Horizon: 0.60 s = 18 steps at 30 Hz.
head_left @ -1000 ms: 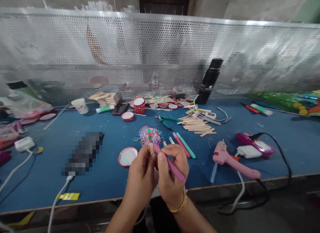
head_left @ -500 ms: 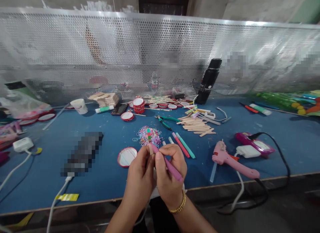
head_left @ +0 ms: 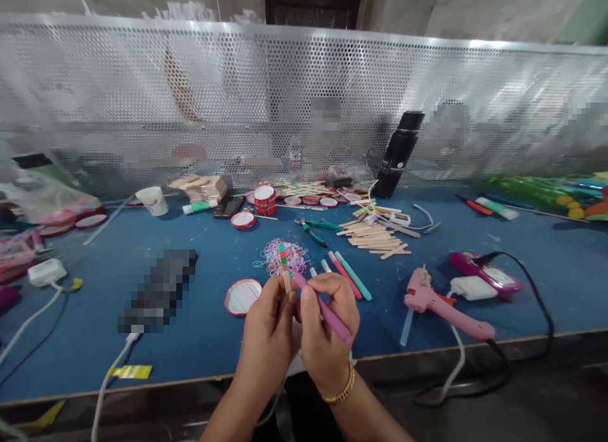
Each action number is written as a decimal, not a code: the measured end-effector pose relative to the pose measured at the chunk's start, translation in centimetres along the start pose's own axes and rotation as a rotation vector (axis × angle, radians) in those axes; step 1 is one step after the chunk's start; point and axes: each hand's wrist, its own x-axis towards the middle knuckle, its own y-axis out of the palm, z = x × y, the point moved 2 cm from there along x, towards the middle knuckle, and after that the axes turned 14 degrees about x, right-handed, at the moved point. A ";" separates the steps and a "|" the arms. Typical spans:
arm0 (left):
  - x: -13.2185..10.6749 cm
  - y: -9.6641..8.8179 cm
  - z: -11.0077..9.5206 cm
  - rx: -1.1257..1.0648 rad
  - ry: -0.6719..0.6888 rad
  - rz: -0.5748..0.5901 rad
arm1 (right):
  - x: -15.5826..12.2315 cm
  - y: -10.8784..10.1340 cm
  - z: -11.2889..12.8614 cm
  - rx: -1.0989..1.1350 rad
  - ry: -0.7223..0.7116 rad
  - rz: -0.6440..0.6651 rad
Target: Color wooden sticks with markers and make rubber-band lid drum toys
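Observation:
My left hand [head_left: 266, 331] pinches a wooden craft stick [head_left: 284, 265] upright near the table's front edge; the stick's upper part bears green, red and pink colour bands. My right hand [head_left: 325, 331] grips a purple marker [head_left: 327, 312] like a pen, its tip touching the stick just above my left fingers. Behind the stick lies a heap of small coloured rubber bands [head_left: 280, 255]. Loose markers [head_left: 349, 274] in red, teal and white lie just beyond my right hand.
A red-rimmed lid [head_left: 242, 296] sits left of my hands. A pink glue gun [head_left: 439, 303] with its cable lies to the right, plus a white adapter [head_left: 472, 287]. Farther back are plain sticks [head_left: 375, 236], green pliers [head_left: 316, 228], red lids, a black bottle [head_left: 396, 154] and a perforated metal screen.
The marker tip has shifted slightly along the stick with small hand movements; the stick stays upright in my left fingers. Nothing else on the table has moved.

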 end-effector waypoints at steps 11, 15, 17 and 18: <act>-0.1 0.0 0.0 0.003 -0.008 -0.014 | 0.0 0.0 0.0 -0.006 0.002 0.004; -0.1 0.0 0.0 -0.015 -0.003 -0.012 | 0.0 0.0 0.1 0.021 -0.018 0.037; -0.2 0.0 0.0 -0.016 -0.013 -0.018 | 0.1 0.1 0.2 0.014 -0.033 0.066; -0.2 0.0 0.0 -0.011 -0.017 -0.020 | 0.1 0.1 0.2 0.008 -0.034 0.070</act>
